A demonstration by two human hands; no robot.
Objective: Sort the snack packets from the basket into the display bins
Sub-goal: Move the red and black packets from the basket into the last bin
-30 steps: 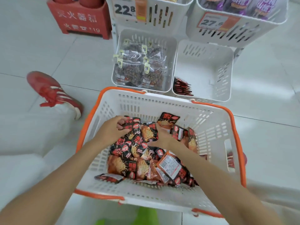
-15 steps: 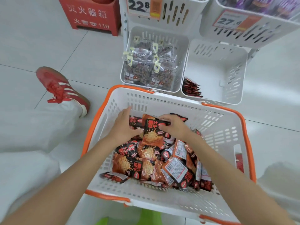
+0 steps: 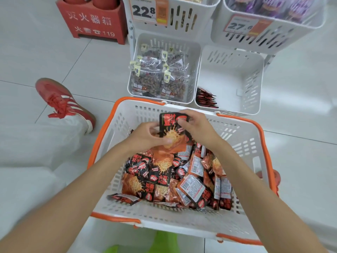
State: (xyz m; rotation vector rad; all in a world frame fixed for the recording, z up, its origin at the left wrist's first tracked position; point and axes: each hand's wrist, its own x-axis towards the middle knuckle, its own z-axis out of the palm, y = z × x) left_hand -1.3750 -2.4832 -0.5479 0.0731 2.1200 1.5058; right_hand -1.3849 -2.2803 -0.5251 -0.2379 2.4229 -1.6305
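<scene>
- Left hand [image 3: 144, 137]: above the middle of the basket [image 3: 142, 111], thumb pressed on the lower face of one snack packet [image 3: 170, 128], fingers curled at its left edge.
- Right hand [image 3: 198, 128]: close beside the left, fingers curled over the same packet's upper right corner; both hands grip it.
- Held packet: lifted clear of the heap, printed face toward the camera; long axis runs from the basket's near side to its far side, black end toward the far rim, orange end toward the heap.
- Heap of packets [image 3: 164, 172]: inside the basket, in its near and right parts, lying at mixed angles, some label side up.
- Empty-looking white bin [image 3: 228, 83]: just beyond the basket's far right corner; a few dark red packets [image 3: 207, 98] stand on edge at its left wall.
- Neighbouring bin [image 3: 182, 44]: beyond the basket's far rim, holding clear bags [image 3: 156, 79] of brown snacks.
- Red shoe [image 3: 63, 103]: on the floor left of the basket.
</scene>
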